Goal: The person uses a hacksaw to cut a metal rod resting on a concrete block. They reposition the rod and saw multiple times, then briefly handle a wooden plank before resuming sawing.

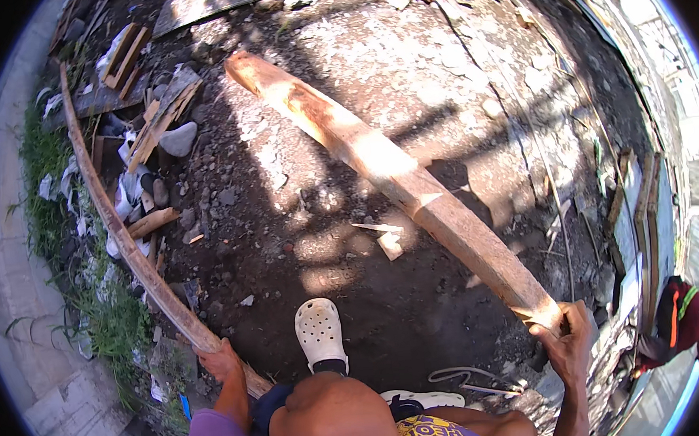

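My right hand [567, 337] is closed round the near end of a thick, rough wooden beam [399, 178]. The beam slants away to the far left across the dirt, its far end darker and uneven. To the left, my left hand [224, 366] grips a long, narrow wooden plank [129, 248], close to its near end. In this wide view the plank looks curved as it runs toward the far left, beside the grass. The fingers of my left hand are partly hidden behind the plank and wrist.
A white clog [319, 330] on my foot stands on the dirt between both timbers. Small wood offcuts [389, 245] lie ahead of it. Scrap boards [165, 113] and a grey stone [179, 139] are piled far left. A person in dark red [687, 316] bends at the right.
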`<state>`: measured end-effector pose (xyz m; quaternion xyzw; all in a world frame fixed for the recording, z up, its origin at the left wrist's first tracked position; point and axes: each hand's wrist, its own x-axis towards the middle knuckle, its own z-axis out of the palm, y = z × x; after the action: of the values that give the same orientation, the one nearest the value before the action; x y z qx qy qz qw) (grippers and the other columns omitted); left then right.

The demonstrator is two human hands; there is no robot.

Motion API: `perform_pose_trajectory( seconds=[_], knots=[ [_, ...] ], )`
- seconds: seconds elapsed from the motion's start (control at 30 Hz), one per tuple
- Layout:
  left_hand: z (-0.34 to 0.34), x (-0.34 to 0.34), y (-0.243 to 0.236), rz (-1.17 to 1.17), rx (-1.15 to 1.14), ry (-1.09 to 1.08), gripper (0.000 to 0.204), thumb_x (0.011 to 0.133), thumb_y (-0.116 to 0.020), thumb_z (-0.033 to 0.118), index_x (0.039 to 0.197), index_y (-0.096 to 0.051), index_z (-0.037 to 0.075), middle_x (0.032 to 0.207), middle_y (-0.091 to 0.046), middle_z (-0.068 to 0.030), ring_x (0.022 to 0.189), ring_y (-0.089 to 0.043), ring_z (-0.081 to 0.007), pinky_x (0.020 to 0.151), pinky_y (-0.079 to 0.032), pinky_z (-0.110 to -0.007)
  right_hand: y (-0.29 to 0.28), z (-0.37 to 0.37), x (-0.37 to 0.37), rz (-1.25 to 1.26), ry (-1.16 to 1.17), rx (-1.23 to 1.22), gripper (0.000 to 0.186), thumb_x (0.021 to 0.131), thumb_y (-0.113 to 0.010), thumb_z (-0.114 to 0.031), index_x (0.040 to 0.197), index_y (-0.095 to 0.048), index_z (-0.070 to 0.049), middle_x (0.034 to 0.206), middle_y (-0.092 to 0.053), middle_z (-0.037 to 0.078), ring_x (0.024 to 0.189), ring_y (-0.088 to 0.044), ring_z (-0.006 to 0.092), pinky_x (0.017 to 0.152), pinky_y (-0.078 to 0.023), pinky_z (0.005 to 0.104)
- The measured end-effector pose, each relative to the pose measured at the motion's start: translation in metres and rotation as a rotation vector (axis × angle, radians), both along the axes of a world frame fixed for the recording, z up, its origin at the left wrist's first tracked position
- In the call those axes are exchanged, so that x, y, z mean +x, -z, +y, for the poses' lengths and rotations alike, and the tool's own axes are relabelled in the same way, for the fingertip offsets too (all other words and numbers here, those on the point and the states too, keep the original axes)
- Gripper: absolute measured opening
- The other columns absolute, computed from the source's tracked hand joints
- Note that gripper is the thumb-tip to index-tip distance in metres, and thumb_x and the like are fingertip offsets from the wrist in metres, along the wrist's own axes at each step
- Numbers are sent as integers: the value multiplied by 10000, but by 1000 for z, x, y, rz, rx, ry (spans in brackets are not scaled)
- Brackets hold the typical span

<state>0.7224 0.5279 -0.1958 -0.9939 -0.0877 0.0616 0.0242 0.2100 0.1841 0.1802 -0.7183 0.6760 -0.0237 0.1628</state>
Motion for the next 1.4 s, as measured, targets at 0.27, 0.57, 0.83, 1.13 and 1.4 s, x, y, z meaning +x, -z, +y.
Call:
perform_pose_trajectory(
  seconds=[0.27, 0.57, 0.83, 1.13, 1.4],
  knots=[
    [16, 11, 44, -193, 181, 107, 847, 796, -815, 479, 1507, -502, 145, 1278, -683, -186, 1144, -672, -423, 974, -540, -540, -82, 163, -119, 186, 818, -493, 593, 940, -758, -517, 1117, -645, 37, 998, -584, 54, 926, -532, 166, 845, -453, 338],
    [49, -119, -5, 389, 129, 848, 780, 846, -767, 457, 1501, -497, 129, 1323, -632, -189, 1143, -658, -403, 956, -537, -522, -70, 401, -152, -54, 1706, -797, 575, 957, -692, -613, 950, -627, -42, 802, -559, 0, 680, -500, 120, 610, -426, 310],
    [-50, -99, -31, 725, -23, 1364, 722, 891, -724, 437, 1496, -493, 116, 1362, -586, -192, 1143, -645, -385, 939, -535, -506, 26, 573, -64, 513, 2587, -275, 818, 835, -769, -668, 1029, -691, 122, 1007, -708, 217, 817, -661, 325, 712, -547, 488],
    [-285, -123, -63, 730, -96, 2084, 659, 942, -675, 414, 1490, -489, 101, 1407, -535, -196, 1142, -630, -365, 921, -533, -488, 118, 588, 126, 298, 2615, 110, 756, 863, -752, -648, 893, -733, 107, 890, -735, 254, 808, -692, 322, 741, -526, 460],
    [-432, -248, -120, 682, -152, 2547, 604, 986, -632, 394, 1485, -485, 87, 1446, -490, -199, 1141, -618, -347, 905, -531, -473, 122, 553, 243, 227, 2763, -47, 659, 926, -733, -558, 1021, -672, 92, 964, -656, 200, 860, -613, 255, 783, -495, 412]
  ],
)
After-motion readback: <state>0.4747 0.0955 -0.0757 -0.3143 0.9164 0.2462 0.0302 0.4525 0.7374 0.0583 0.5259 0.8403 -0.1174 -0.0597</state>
